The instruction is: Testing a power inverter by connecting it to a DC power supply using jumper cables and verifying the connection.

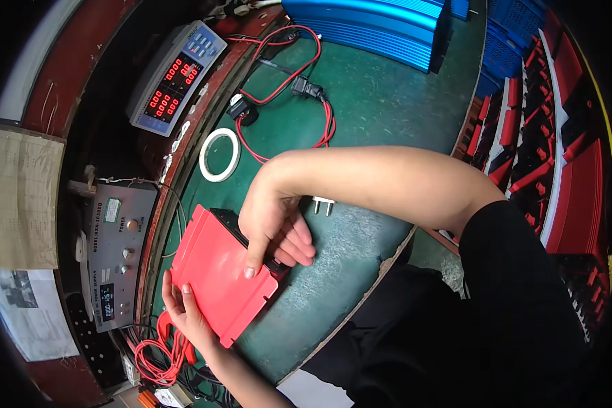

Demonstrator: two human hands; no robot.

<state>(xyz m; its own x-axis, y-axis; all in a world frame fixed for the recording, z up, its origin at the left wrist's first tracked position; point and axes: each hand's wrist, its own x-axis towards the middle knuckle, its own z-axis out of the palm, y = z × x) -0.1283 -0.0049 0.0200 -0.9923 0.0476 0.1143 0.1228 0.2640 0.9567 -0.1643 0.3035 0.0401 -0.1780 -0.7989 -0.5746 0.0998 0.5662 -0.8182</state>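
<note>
A red metal case (pixel 217 268) with a black end lies at an angle on the green tabletop. My left hand (pixel 187 316) grips its left edge, the fingertips lying over the red top. At the opposite side, my right hand (pixel 275 228) is bent down over the black end, its thumb pressed on the red top. The other right fingers hang beside the black end, and what they touch there is partly hidden. A pale plug with metal prongs (pixel 323 207) shows just below my right forearm.
A white tape roll (pixel 219 155) and red-black leads (pixel 333 126) lie beyond the case. A lit red-digit meter (pixel 177 80) and a grey power supply (pixel 120 255) stand left. A blue finned case (pixel 381 30) sits at the back. Red cases (pixel 574 204) fill racks right.
</note>
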